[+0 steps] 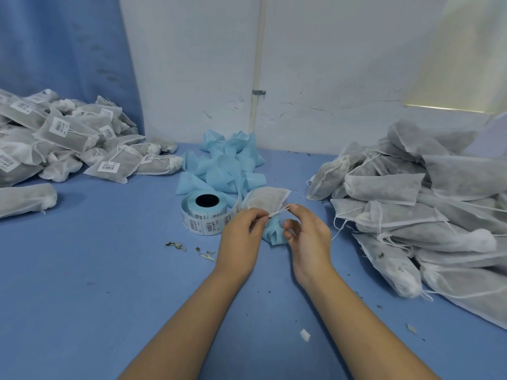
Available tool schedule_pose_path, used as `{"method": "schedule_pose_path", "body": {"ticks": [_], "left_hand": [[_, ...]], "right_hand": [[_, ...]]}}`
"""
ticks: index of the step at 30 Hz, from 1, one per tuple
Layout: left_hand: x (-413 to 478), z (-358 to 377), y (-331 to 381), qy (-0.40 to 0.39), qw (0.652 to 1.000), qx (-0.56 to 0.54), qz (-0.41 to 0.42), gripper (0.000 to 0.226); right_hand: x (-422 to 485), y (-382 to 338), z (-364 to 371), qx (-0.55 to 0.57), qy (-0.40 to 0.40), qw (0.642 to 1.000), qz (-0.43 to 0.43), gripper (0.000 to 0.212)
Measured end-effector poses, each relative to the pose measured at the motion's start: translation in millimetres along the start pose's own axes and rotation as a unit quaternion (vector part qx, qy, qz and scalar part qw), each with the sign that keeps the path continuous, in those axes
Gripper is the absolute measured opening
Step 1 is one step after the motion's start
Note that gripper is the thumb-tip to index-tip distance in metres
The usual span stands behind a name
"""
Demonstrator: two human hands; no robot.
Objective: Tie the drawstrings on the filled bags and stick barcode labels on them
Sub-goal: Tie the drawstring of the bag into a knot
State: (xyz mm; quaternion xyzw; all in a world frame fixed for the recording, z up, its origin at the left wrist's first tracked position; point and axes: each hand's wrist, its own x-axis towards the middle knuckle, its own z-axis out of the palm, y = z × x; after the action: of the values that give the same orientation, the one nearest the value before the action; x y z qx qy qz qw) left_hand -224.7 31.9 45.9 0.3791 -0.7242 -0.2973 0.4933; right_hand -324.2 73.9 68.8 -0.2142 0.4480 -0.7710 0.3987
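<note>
A filled white fabric bag [264, 198] is held up at the middle of the blue table [96, 270]. Its thin white drawstring [278, 211] stretches between my two hands. My left hand [242, 231] pinches one end of the string by the bag's neck. My right hand [307, 234] pinches the other end between thumb and forefinger. A roll of barcode labels [204, 212] on blue backing stands just left of my left hand. A pile of unlabelled filled bags [417, 204] lies at the right. Tied bags with barcode labels [68, 141] are heaped at the left.
Crumpled blue backing paper [225, 163] is piled behind the roll, against the white wall, and a scrap of it [274, 234] lies under my hands. Dried leaf bits [189, 249] are scattered on the table. One tied bag [24, 198] lies apart at the far left.
</note>
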Motion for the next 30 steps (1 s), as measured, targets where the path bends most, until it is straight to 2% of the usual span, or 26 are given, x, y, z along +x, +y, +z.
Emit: {"method": "schedule_pose_path", "body": {"ticks": [3,5,8,11,13,17,19,22,25,30], "left_hand": [[-0.3,-1.0,0.8,0.005,1.000,0.004,0.006,0.012],[0.0,-2.3,1.7,0.014,1.000,0.001,0.005,0.012],[0.0,-4.0,4.1,0.023,1.000,-0.010,0.004,0.014],[-0.7,-4.2,6.9,0.019,1.000,-0.010,0.011,0.015],[-0.8,-4.2,7.7,0.020,1.000,-0.016,0.011,0.015],[-0.8,-4.1,7.5,0.017,0.999,-0.025,0.011,0.014],[-1.0,-3.6,6.4,0.014,1.000,-0.014,0.011,0.014],[-0.8,-2.3,4.7,0.011,1.000,0.015,0.008,0.013],[0.0,-2.0,3.3,0.016,1.000,0.024,0.007,0.012],[0.1,-2.5,3.3,0.019,0.991,0.123,0.040,0.012]], "right_hand": [[2.2,-2.3,-0.3,-0.022,-0.013,0.999,0.019,0.016],[2.4,-4.9,-1.3,-0.004,-0.063,0.994,0.087,0.019],[-0.6,-8.3,-1.7,0.026,-0.189,0.955,0.226,0.015],[-1.8,-11.9,-3.3,0.046,-0.263,0.924,0.273,0.017],[-1.3,-15.6,-6.0,0.057,-0.285,0.914,0.284,0.005],[1.5,-16.1,-14.6,0.106,-0.332,0.884,0.311,0.031],[1.9,-15.4,-13.9,0.101,-0.324,0.893,0.296,0.032],[4.3,-12.7,-9.6,0.096,-0.237,0.937,0.237,0.019],[6.7,-10.8,-9.0,0.135,-0.172,0.957,0.188,0.017],[3.8,-8.7,-4.5,0.131,-0.180,0.961,0.165,0.014]]}}
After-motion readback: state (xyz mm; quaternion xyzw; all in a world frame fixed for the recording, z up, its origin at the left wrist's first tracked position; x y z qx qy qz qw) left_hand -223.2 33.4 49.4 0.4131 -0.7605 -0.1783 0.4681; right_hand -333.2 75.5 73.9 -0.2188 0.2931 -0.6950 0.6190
